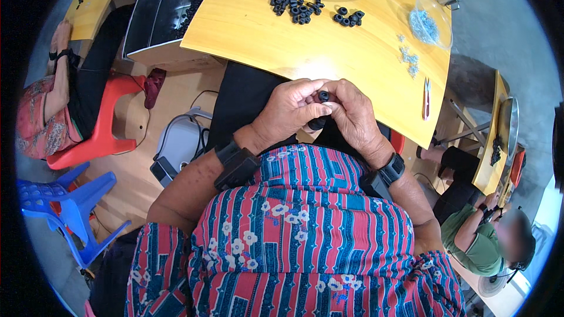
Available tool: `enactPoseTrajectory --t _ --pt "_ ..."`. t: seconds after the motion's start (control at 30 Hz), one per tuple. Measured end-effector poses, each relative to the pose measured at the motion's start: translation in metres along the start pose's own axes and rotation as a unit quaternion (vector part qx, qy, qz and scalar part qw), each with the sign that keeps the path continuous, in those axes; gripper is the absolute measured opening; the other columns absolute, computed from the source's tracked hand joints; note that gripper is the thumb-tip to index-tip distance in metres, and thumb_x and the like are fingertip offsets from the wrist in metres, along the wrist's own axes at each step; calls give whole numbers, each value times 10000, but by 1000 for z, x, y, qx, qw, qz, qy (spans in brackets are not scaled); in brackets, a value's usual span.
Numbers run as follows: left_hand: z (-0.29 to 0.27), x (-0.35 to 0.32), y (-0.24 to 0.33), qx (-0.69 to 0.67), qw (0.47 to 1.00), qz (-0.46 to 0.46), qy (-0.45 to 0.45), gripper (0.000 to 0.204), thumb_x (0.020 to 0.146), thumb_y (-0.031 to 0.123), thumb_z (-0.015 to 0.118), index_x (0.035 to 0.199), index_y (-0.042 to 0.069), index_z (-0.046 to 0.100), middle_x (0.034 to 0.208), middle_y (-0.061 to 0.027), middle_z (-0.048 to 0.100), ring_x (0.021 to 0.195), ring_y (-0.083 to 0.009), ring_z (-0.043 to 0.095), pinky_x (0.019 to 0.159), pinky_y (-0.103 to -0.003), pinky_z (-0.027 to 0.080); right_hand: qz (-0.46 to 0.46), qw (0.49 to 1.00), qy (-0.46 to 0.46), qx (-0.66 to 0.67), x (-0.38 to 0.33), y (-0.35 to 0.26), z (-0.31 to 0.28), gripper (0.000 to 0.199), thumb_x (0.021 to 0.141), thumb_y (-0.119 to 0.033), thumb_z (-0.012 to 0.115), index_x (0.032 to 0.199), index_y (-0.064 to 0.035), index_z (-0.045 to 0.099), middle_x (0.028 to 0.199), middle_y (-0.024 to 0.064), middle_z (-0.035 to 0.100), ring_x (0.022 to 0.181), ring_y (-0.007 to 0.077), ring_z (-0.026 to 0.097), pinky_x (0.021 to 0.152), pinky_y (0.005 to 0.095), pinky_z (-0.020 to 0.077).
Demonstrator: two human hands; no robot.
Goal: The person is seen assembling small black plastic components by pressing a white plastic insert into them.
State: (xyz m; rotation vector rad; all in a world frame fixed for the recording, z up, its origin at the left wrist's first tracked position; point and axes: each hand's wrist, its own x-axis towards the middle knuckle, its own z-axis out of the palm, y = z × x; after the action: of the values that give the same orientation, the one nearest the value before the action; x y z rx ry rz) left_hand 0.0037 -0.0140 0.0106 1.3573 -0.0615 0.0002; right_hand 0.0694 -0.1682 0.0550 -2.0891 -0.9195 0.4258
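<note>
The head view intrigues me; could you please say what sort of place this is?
Probably a hand-assembly workshop: black parts lie in groups on a yellow table with snips, and a person in green is by another table.

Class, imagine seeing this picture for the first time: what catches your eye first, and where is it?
The boldly striped, flowered shirt fills the lower middle. Just above it, the left hand and the right hand hold a small black part. Beyond them, towards the top, a bright yellow table carries loose black pieces.
</note>
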Motion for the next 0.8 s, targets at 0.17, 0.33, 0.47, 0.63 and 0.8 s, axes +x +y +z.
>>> enactPoseTrajectory --t 0.17,0.33,0.47,0.63,0.8 --pt "-1 -1 -6 -15 1000 17 8 399 825 88 648 1189 -33 540 800 -19 550 683 -32 513 585 -179 467 1 1000 -3 17 1 -7 -1 246 799 27 550 1040 -21 543 847 134 553 712 246 604 643 328 497" --pt "-3 3 0 31 999 -20 3 410 825 86 647 1201 -35 536 798 -22 558 672 -45 522 615 -182 477 16 1000 -11 21 4 -2 -1 263 803 37 537 1062 -11 534 830 140 562 697 221 610 638 318 505" --pt "1 2 5 46 999 1 11 399 834 67 629 1212 -20 538 803 -21 570 685 -49 551 641 -186 486 -5 1000 10 30 1 5 -1 224 838 19 515 1061 15 528 828 111 576 692 174 599 635 282 496" --pt "-3 -3 12 -49 998 -37 12 381 830 -24 592 1208 -5 545 946 -55 622 850 -88 598 775 -219 491 184 853 -71 483 -3 12 -7 203 940 -135 484 1035 38 531 811 48 569 716 130 580 644 251 490" --pt "-2 2 -3 8 999 28 42 258 828 -5 610 1086 -20 615 853 -34 609 760 -66 593 691 -190 493 212 819 -56 530 -7 16 -4 322 914 -291 548 978 22 585 742 50 574 583 115 532 646 306 533"
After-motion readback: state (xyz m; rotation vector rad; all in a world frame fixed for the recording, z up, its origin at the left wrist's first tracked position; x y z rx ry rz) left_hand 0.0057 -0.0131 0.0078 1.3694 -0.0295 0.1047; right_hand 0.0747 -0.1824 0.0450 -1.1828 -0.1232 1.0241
